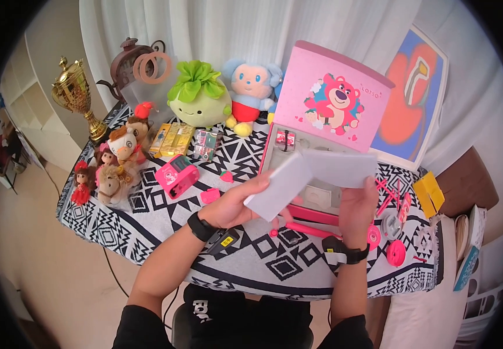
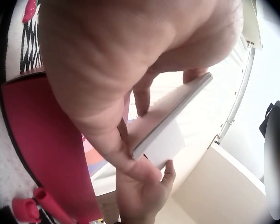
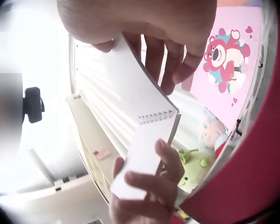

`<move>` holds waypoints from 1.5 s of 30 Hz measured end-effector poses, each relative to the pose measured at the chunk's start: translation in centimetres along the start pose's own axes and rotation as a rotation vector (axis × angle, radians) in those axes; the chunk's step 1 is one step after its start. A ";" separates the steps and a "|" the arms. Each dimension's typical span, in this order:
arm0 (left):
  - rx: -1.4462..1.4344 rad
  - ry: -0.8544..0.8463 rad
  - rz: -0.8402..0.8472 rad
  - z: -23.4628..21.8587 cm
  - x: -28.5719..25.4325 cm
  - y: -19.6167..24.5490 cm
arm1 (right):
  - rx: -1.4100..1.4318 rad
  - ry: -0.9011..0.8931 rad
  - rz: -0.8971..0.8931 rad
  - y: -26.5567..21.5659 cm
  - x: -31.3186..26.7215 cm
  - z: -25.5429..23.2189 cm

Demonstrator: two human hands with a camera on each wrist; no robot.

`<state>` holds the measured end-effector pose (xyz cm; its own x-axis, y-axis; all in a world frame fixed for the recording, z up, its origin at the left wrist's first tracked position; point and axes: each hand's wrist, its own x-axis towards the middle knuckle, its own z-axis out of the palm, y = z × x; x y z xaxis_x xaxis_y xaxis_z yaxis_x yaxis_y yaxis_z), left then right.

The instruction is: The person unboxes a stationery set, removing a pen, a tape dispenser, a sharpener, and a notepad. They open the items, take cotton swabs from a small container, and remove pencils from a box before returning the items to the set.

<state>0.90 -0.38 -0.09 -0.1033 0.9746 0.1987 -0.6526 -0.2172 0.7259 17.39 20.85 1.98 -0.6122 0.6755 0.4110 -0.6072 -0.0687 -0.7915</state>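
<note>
Both hands hold up a small spiral-bound notepad (image 1: 280, 189), spread open on blank white pages. My left hand (image 1: 240, 203) grips its left half, thumb on the page and fingers behind. The right hand (image 1: 357, 210) pinches the flipped-up half near its outer end. In the right wrist view the wire binding (image 3: 155, 116) runs across between the two halves. The notepad is held over the front of an open pink gift box (image 1: 334, 93), whose raised lid carries a bear picture. A grey insert (image 1: 270, 152) shows inside the box, partly hidden behind the pages.
Plush toys (image 1: 199, 99), dolls (image 1: 81, 180) and a gold trophy (image 1: 74, 96) stand at the back and left. A pink box-shaped item (image 1: 177, 175) lies left of the gift box. Pink small items (image 1: 396, 253) and a yellow packet (image 1: 428, 195) lie at the right.
</note>
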 end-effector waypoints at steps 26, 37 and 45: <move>0.086 -0.018 -0.099 1.7 -0.5 -0.4 | -0.277 -0.301 0.134 0.0 -3.4 3.0; -0.015 0.074 0.128 1.2 0.3 -0.3 | -0.847 -0.533 -0.286 -0.1 -3.3 5.5; -0.019 0.007 0.106 1.7 0.0 -0.5 | -0.907 -0.562 -0.413 0.4 -2.5 4.5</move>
<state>2.46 -0.34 0.66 -0.1772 0.9467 0.2691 -0.6519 -0.3177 0.6886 16.43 15.82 2.61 -0.7293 0.0839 0.6791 -0.3652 0.7915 -0.4900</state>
